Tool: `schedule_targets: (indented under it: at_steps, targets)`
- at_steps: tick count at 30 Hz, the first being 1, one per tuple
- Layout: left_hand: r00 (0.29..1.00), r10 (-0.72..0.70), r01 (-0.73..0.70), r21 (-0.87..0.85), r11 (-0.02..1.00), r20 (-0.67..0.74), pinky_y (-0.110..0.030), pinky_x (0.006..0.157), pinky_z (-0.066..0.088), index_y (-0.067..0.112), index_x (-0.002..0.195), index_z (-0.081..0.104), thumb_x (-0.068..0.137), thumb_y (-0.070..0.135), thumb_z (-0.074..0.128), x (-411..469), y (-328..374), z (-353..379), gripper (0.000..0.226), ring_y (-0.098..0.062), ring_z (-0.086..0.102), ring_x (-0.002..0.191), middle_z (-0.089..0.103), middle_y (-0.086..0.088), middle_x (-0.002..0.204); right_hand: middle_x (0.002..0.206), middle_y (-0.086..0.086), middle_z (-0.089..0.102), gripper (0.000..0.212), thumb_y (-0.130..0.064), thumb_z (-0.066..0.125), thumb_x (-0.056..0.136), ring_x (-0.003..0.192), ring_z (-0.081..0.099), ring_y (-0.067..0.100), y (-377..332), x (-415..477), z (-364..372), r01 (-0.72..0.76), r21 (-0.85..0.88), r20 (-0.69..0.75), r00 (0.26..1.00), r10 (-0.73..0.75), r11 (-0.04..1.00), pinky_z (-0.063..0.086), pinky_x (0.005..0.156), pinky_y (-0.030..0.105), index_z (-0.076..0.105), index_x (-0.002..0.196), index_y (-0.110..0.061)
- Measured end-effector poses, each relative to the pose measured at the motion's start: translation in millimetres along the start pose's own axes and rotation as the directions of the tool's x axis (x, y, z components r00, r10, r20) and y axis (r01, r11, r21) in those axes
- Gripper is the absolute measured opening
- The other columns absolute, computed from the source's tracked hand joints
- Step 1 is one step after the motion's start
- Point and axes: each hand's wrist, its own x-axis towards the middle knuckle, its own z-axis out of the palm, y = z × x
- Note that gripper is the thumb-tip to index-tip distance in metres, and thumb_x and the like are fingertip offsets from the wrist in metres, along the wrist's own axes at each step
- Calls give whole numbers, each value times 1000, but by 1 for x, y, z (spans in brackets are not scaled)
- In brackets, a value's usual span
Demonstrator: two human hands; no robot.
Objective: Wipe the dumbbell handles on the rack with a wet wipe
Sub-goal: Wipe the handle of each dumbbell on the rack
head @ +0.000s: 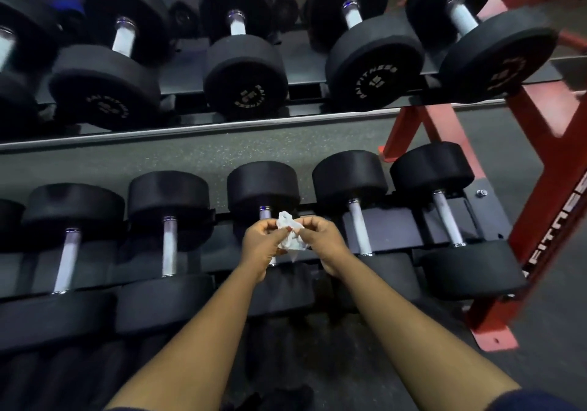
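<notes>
Wet wipe (290,231) pinched, crumpled, between left hand (263,245) and right hand (324,240).

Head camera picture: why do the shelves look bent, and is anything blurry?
In the head view the wide-angle lens bows the upper shelf edge; the red frame at the right smears with blur; the light is dim, and the white wet wipe stands out.

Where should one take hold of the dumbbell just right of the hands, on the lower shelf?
Grip the bare metal handle from above. This dumbbell lies with its handle exposed between its two wide black ends, and neighbours sit close on both sides.
</notes>
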Motion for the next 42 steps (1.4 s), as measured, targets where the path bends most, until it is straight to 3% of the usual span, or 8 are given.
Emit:
schedule_targets:
  at_steps: [6, 16, 19, 22, 27, 31, 35, 42]
  targets:
    - [999, -2, 5, 74, 997, -40, -25, 60, 52, 9, 91, 66, 84, 2, 69, 6, -9, -17, 10, -15, 64, 67, 69, -7, 79, 80, 2, 65, 20, 7, 54, 87, 64, 57, 5, 8, 9, 17, -44, -16, 36, 998, 44, 999, 43, 52, 12, 64, 104, 1]
    - [1000, -16, 16, 42, 999, -11, -25, 59, 53, 6, 93, 66, 84, 3, 69, 36, -30, -25, 10, -19, 67, 70, 71, -13, 85, 77, -2, 66, 17, 2, 60, 87, 61, 59, 2, 21, 28, 30, -75, -52, -86, 994, 71, 996, 46, 53, 13, 65, 102, -1]
    - [999, -31, 32, 43, 999, -29, -23, 57, 53, 3, 96, 66, 84, 4, 70, 49, -32, -28, 13, -17, 67, 69, 71, -12, 84, 78, -1, 66, 17, 3, 59, 86, 65, 59, 6, 21, 41, 36, -86, -52, -111, 991, 80, 995, 47, 56, 15, 66, 101, -2]
    - [998, -36, 39, 59, 998, -48, -30, 65, 55, 4, 95, 67, 82, 5, 70, 64, -34, -32, 13, -18, 67, 70, 72, -12, 84, 78, -2, 68, 16, 3, 60, 86, 66, 60, 7, 21, 51, 44, -91, -36, -113, 990, 87, 995, 47, 58, 17, 66, 90, -11]
    - [999, -33, 30, 76, 997, 33, -30, 66, 56, 5, 93, 67, 83, 3, 69, 77, -42, -37, 11, -18, 67, 71, 72, -10, 82, 77, 1, 68, 18, 2, 61, 85, 66, 60, 9, 29, 53, 46, -94, -32, -150, 985, 88, 995, 47, 62, 23, 66, 82, -15]
    - [995, -47, 40, 93, 995, 83, -40, 73, 57, 11, 88, 68, 82, 4, 70, 82, -48, -23, 9, -24, 69, 76, 72, -12, 82, 83, 7, 68, 18, 3, 61, 85, 71, 60, 14, 31, 49, 34, -101, -22, -192, 977, 95, 995, 48, 65, 25, 66, 83, -14]
    - [993, -33, 24, 77, 997, 117, -37, 74, 55, 15, 82, 68, 83, 3, 69, 78, -44, -4, 12, -23, 68, 76, 72, -11, 83, 86, 7, 69, 16, 2, 60, 85, 74, 61, 15, 32, 48, 16, -85, -17, -224, 971, 79, 996, 48, 67, 26, 67, 87, -13]
    - [999, 8, -9, 47, 999, 32, -36, 72, 52, 12, 83, 69, 82, 4, 69, 66, -40, 16, 8, -21, 65, 74, 72, -10, 81, 87, 9, 70, 24, 4, 61, 83, 79, 61, 19, 31, 54, -6, -77, -22, -130, 989, 73, 997, 48, 74, 34, 67, 80, -19]
